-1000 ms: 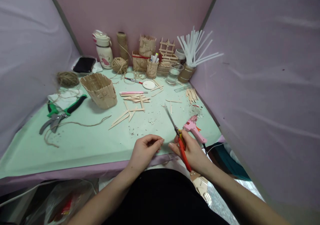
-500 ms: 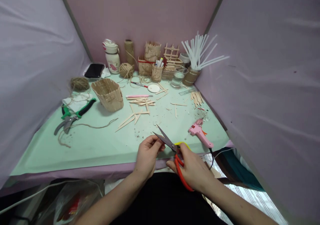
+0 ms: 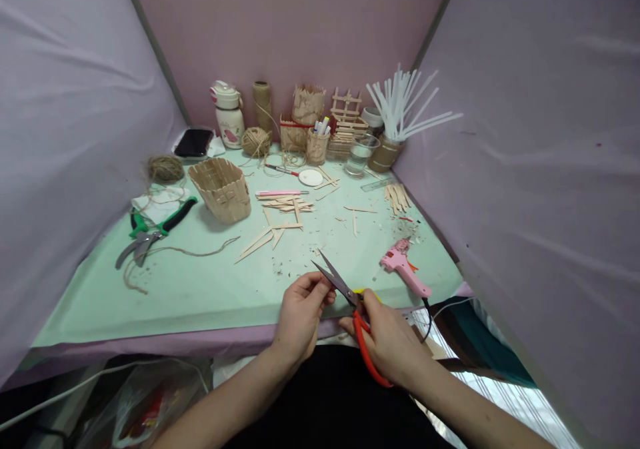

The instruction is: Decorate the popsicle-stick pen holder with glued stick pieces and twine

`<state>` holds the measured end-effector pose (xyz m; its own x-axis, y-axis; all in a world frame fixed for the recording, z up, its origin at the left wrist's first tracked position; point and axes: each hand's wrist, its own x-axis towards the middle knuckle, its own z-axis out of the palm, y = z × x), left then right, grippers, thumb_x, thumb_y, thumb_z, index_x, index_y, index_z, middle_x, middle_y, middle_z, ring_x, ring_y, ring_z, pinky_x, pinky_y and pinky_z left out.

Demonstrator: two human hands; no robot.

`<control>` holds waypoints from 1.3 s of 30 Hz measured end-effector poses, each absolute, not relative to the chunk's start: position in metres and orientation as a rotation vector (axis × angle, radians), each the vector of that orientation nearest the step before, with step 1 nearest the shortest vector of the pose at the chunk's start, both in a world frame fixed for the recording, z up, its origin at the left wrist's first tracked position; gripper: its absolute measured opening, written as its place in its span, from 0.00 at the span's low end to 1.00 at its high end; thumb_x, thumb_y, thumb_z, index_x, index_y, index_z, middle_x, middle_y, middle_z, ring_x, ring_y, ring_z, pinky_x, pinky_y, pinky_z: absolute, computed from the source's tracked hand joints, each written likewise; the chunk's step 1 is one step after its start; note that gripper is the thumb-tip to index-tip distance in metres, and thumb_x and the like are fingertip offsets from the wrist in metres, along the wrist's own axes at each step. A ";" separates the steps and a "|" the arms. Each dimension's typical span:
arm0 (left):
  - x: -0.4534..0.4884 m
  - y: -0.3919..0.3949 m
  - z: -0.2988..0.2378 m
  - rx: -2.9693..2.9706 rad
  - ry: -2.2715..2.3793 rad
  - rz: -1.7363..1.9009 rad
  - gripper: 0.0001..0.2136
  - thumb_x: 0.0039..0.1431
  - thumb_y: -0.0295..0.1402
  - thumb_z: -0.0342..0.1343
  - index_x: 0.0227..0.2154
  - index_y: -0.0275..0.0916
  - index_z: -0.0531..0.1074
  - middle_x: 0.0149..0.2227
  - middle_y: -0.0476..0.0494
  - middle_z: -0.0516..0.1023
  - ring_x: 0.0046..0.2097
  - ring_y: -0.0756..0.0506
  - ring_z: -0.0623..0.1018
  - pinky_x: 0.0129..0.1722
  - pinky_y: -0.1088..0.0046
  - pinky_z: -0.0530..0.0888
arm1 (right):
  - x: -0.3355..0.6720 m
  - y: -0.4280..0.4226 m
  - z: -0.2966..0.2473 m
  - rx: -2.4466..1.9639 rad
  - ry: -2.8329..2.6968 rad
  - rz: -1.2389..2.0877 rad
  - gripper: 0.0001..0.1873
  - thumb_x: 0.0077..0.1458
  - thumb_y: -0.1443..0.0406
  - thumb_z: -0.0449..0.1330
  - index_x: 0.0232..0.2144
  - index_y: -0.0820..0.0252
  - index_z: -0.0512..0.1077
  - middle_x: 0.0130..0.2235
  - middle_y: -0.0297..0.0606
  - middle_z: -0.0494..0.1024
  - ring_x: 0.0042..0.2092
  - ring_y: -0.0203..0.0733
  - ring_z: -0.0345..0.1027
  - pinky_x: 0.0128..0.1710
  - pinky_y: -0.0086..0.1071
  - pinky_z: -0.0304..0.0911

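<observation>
My right hand (image 3: 395, 339) is wrapped round the handles of a pair of scissors (image 3: 343, 286), one handle red, the other yellow. The blades stand apart and point up and left, just over the fingertips of my left hand (image 3: 305, 309). Those fingers are pinched together; whatever they hold is too small or too hidden to name. Beyond the blades lie thin wooden sticks (image 3: 287, 206), several of them cut or pointed, and small dark crumbs. A basket (image 3: 223, 192) made of wooden pieces stands farther left.
Green-handled pruning pliers (image 3: 145, 239) and a string lie at left. A pink glue gun (image 3: 403, 262) rests at right, its cord over the edge. Along the back stand a bottle (image 3: 230, 119), twine ball (image 3: 256, 142), water cup (image 3: 359, 159) and a can of glue sticks (image 3: 387, 152).
The whole view has shifted slightly, so things appear a little farther right. Both hands keep nearly the same pose, with the scissor blades still apart.
</observation>
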<state>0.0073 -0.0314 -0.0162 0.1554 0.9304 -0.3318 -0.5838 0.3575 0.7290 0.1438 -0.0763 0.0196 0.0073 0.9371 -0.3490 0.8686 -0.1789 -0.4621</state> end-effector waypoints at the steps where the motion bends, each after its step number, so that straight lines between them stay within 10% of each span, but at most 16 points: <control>1: 0.007 -0.031 -0.016 0.487 0.858 1.142 0.12 0.43 0.36 0.68 0.27 0.35 0.76 0.24 0.51 0.73 0.27 0.55 0.69 0.30 0.79 0.68 | 0.145 -0.076 0.019 -2.144 -1.938 0.906 0.13 0.59 0.56 0.53 0.30 0.54 0.53 0.29 0.36 0.73 0.29 0.43 0.66 0.28 0.31 0.49; 39: -0.009 -0.021 -0.022 0.993 0.918 0.866 0.06 0.51 0.34 0.61 0.29 0.36 0.77 0.24 0.50 0.74 0.28 0.52 0.71 0.32 0.77 0.69 | 0.176 -0.079 0.014 -2.112 -2.039 0.991 0.16 0.58 0.53 0.53 0.27 0.54 0.54 0.26 0.35 0.72 0.28 0.42 0.66 0.27 0.31 0.49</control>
<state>-0.0088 -0.0206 -0.0216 0.3604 0.9049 -0.2265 -0.1729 0.3034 0.9370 0.1758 -0.0790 0.0144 -0.0702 0.9105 -0.4076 0.8831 -0.1333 -0.4498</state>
